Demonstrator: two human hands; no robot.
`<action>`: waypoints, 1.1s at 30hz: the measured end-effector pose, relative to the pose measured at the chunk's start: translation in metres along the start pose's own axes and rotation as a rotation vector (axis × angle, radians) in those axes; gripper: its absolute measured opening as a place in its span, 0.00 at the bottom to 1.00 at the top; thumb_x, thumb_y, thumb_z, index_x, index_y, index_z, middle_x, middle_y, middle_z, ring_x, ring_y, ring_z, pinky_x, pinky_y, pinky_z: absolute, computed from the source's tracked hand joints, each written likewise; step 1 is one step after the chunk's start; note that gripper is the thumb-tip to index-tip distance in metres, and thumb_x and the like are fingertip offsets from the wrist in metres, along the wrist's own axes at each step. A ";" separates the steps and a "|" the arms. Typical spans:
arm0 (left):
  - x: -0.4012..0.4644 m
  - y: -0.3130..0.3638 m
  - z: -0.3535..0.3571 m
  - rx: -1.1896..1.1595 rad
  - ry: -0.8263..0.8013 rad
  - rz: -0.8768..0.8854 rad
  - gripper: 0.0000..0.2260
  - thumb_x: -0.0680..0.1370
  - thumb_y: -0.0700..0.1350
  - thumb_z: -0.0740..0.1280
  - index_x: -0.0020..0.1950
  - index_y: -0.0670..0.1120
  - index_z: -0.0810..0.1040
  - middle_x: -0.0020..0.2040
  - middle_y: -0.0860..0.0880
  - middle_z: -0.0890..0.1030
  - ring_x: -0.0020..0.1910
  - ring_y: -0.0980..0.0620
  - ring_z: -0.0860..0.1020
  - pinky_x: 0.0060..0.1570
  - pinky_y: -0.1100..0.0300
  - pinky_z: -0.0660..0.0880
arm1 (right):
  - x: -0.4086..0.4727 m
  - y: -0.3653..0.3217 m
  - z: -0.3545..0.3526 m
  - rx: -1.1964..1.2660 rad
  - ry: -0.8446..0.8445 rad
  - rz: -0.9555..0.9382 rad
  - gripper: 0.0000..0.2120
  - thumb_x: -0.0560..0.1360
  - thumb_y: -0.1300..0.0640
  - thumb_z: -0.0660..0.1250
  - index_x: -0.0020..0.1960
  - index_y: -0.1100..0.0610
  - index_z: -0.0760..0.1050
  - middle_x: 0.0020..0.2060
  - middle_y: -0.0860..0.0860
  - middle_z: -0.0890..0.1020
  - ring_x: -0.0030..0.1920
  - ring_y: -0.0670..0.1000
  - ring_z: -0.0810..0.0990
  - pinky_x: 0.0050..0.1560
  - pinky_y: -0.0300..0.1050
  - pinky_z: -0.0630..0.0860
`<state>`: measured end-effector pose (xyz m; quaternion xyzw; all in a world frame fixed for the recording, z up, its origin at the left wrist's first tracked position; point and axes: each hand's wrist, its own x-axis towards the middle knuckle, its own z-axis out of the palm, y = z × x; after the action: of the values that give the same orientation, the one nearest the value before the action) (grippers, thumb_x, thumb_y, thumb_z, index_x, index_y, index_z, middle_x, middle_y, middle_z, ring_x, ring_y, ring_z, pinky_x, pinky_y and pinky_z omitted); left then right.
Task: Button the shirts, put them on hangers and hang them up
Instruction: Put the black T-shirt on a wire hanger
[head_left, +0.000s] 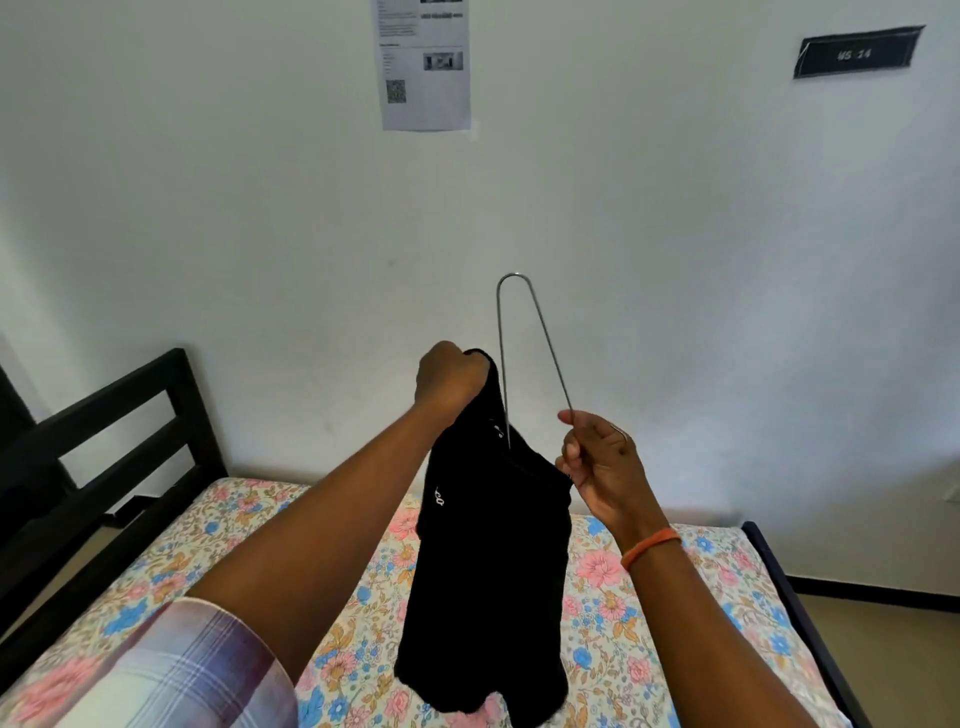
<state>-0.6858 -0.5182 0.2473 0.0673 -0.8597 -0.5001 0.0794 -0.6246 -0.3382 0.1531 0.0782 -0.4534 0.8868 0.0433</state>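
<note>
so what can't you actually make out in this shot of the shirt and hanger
Head view only:
- Black shirt: buttons and front hidden; it hangs bunched, its hem cut off by the bottom edge.
- Wire hanger: lower end hidden inside the shirt, its hook hidden by the right hand.
- Left hand: fingers hidden, curled into the fabric.
- Wall notice: print too small, top cut off.

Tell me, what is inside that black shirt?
A metal hanger goes into the black shirt; one end sticks out above. The part inside is covered by cloth, as held by both hands.

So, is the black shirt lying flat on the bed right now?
No, the shirt hangs in the air above the bed, held by the left hand.
</note>
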 end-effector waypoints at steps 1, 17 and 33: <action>0.000 0.000 -0.002 0.111 0.000 0.057 0.12 0.75 0.43 0.64 0.34 0.44 0.64 0.34 0.49 0.70 0.30 0.52 0.69 0.28 0.61 0.64 | -0.002 -0.001 0.001 -0.012 -0.028 0.004 0.14 0.66 0.52 0.74 0.45 0.60 0.85 0.25 0.54 0.74 0.25 0.48 0.72 0.30 0.41 0.73; 0.012 0.002 -0.058 0.029 -0.171 -0.149 0.03 0.75 0.30 0.65 0.42 0.32 0.75 0.35 0.36 0.80 0.34 0.39 0.82 0.45 0.43 0.82 | -0.023 -0.001 -0.018 -0.830 -0.052 -0.112 0.08 0.78 0.57 0.68 0.45 0.55 0.86 0.41 0.55 0.84 0.46 0.53 0.83 0.56 0.47 0.78; -0.047 0.014 -0.011 0.719 -0.277 0.264 0.05 0.64 0.37 0.62 0.32 0.43 0.77 0.24 0.48 0.80 0.27 0.49 0.81 0.39 0.60 0.80 | -0.008 -0.003 0.023 -1.633 -0.185 0.118 0.15 0.79 0.45 0.65 0.34 0.43 0.78 0.59 0.49 0.68 0.64 0.52 0.64 0.54 0.46 0.56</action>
<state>-0.6379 -0.5117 0.2617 -0.0882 -0.9836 -0.1575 -0.0019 -0.6138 -0.3548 0.1670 0.0707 -0.9606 0.2687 0.0025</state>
